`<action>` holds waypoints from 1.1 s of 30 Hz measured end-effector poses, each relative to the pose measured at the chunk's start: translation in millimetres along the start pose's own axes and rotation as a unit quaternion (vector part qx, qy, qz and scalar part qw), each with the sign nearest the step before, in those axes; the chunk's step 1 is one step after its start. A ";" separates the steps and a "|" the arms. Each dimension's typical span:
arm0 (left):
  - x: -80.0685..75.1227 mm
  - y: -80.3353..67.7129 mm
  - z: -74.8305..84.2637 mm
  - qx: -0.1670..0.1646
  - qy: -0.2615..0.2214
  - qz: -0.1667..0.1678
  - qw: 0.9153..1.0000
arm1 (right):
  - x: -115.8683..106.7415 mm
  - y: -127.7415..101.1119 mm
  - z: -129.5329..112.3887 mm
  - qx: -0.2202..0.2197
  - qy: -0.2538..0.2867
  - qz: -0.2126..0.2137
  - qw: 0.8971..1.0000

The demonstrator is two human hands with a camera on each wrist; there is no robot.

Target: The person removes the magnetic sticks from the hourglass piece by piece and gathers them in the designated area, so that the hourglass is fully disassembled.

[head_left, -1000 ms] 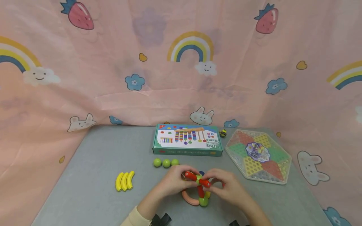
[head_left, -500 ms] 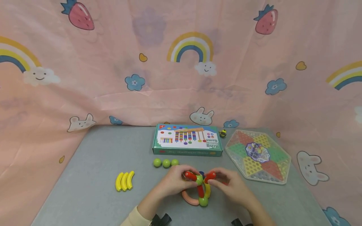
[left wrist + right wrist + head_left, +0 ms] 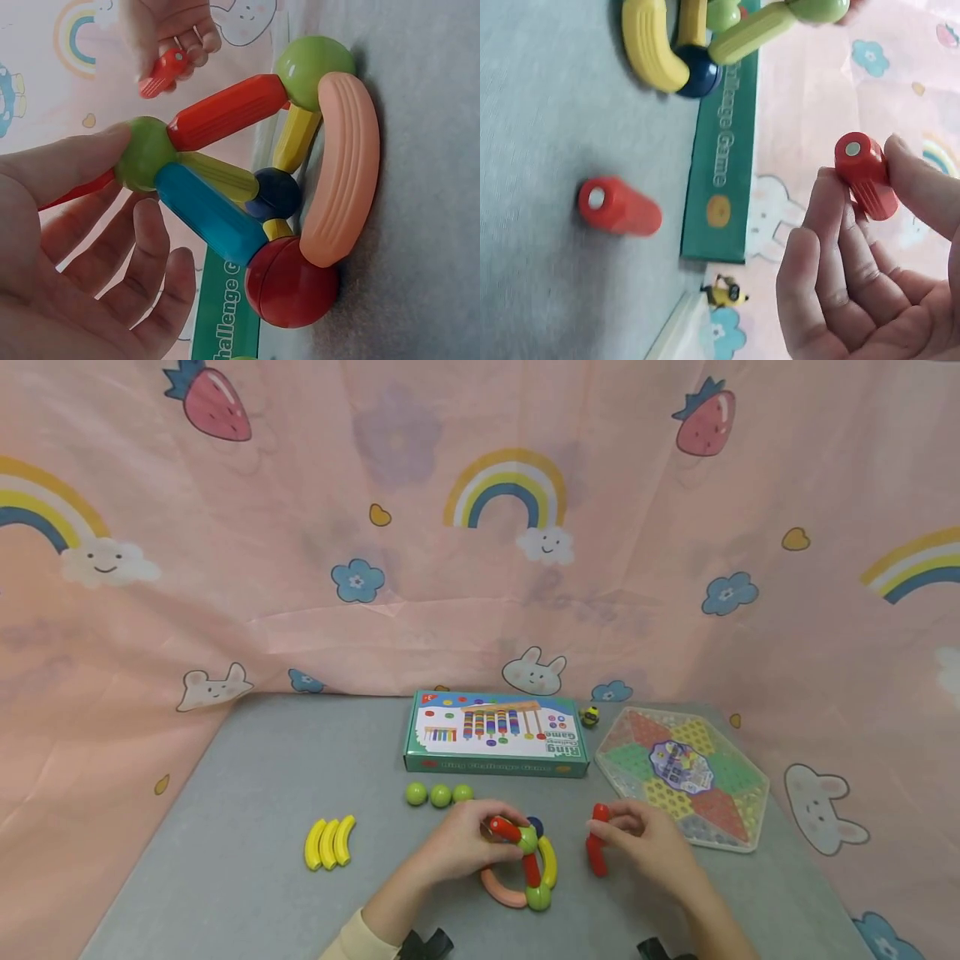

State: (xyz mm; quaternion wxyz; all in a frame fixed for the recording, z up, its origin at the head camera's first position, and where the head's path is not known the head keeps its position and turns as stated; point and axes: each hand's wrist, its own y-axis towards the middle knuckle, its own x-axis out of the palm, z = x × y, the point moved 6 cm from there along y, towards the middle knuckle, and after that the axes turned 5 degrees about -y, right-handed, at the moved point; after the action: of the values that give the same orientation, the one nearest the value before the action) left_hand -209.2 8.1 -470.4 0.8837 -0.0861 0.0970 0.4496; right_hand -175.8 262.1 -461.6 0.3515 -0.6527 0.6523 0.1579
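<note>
My left hand (image 3: 468,843) pinches the green ball (image 3: 146,154) at the top of a frame of magnetic rods and balls; a red rod (image 3: 506,828) juts from that ball beside the fingers. Below it, a straight red rod (image 3: 229,112), a blue rod (image 3: 210,214) and a yellow-green rod slope down to a green ball (image 3: 313,71), a red ball (image 3: 292,281) and a dark blue ball (image 3: 274,193). A salmon curved rod (image 3: 345,169) lies along the base. My right hand (image 3: 652,839) pinches a short red rod (image 3: 866,176) between thumb and fingers. Another red rod (image 3: 622,208) lies on the table.
Three green balls (image 3: 441,795) sit in a row before the green game box (image 3: 495,764). At left lie three yellow curved rods (image 3: 328,843). A hexagonal clear game case (image 3: 682,777) stands at right, a small bee toy (image 3: 590,717) beside the box. A pink curtain (image 3: 480,610) hangs behind.
The right hand has drawn away to the right from the frame's top ball with its red rod. The left hand stays at the ball.
</note>
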 end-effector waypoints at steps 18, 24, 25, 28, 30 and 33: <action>1.0 1.8 -3.2 -0.009 -0.021 -0.005 1.000 | 11.5 13.2 46.7 0.018 -0.132 -0.008 0.991; 1.4 2.1 -3.9 -0.008 -0.023 -0.007 1.000 | 16.9 15.0 46.7 0.021 -0.127 -0.019 0.992; 1.5 2.1 -3.8 -0.007 -0.023 -0.007 1.000 | 17.6 15.2 46.6 0.022 -0.126 -0.021 0.992; 1.5 2.1 -3.4 -0.004 -0.023 -0.009 1.000 | 18.1 16.0 46.7 0.031 -0.130 -0.026 0.991; 1.6 2.0 -3.5 -0.002 -0.025 -0.011 1.000 | 16.6 16.9 46.4 0.035 -0.132 -0.024 0.990; 1.5 1.5 -4.0 0.000 -0.028 -0.013 1.000 | 12.0 16.5 40.6 0.037 -0.132 -0.013 0.990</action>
State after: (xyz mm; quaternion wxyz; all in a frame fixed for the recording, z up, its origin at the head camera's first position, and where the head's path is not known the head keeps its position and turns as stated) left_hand -210.0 9.1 -474.7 0.8920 -0.0752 0.0713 0.4400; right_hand -180.2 281.8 -502.3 0.4608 -0.6210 0.5968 0.2140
